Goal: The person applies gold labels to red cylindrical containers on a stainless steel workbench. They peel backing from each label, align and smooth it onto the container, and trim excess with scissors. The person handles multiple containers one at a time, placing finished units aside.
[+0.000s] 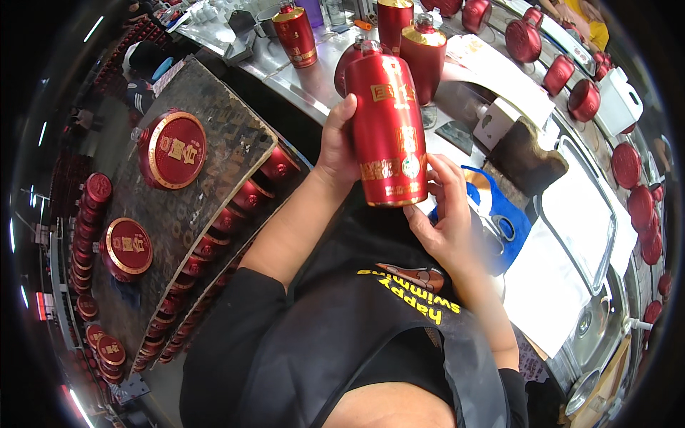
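A glossy red bottle (389, 135) with gold lettering and a clear glass neck is held up in front of me, tilted slightly. My left hand (340, 139) grips its upper left side, thumb along the edge. Near the base, my right hand (444, 203) supports the bottle's lower right side with fingers and thumb. Just behind it, another red bottle (425, 60) with a gold shoulder stands on the metal worktable (267, 60). A blue cloth (524, 221) lies to the right of my right hand, with scissors (503, 228) on it.
To the left, a worn board (214, 128) carries round red bottles (173, 150), with more rows stacked beneath its edge. White sheets (549, 292) and a clear-rimmed tray (589, 207) cover the right side. A white jug (619, 100) and many red bottles (523, 39) line the conveyor beyond.
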